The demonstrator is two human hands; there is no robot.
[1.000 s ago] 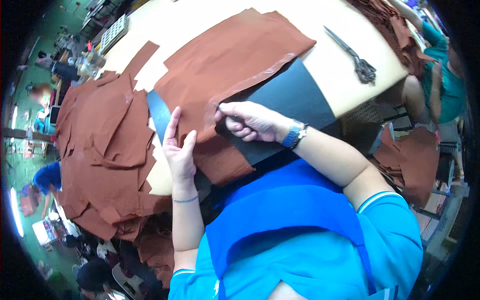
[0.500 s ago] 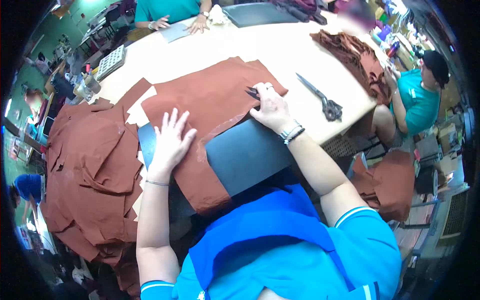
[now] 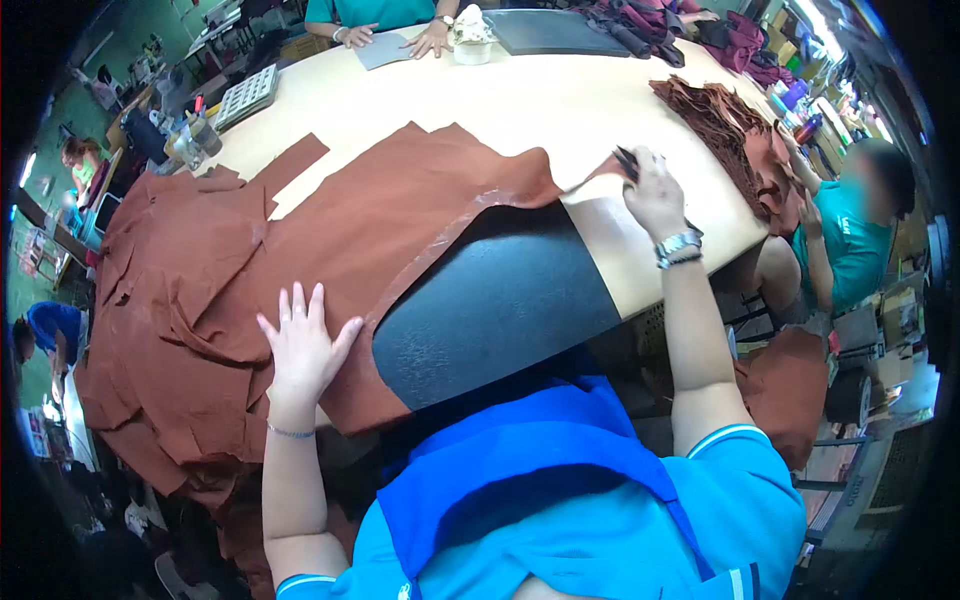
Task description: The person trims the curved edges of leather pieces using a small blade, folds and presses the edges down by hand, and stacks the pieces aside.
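My left hand [image 3: 303,345] lies flat with its fingers spread, pressing on the near left part of a reddish-brown leather sheet [image 3: 400,215]. Beyond the sheet's right end, my right hand [image 3: 655,200] grips a small black two-pronged hand tool [image 3: 627,165], its exact kind partly hidden by the fingers. A narrow tip of the leather stretches up to that hand, raised off the table. Under the sheet's curved edge, a black board [image 3: 490,305] lies exposed at the table's near edge.
Layered brown leather [image 3: 180,330] covers the left side. Crumpled leather pieces [image 3: 725,140] lie at the right, by a seated co-worker [image 3: 850,235]. Across the pale table [image 3: 560,100], another person's hands rest on a grey sheet [image 3: 382,50] beside a white tub [image 3: 473,50].
My right hand has moved right, drawing out the leather's tip and baring more of the black board. My left hand has shifted left and down. The silver shears no longer show.
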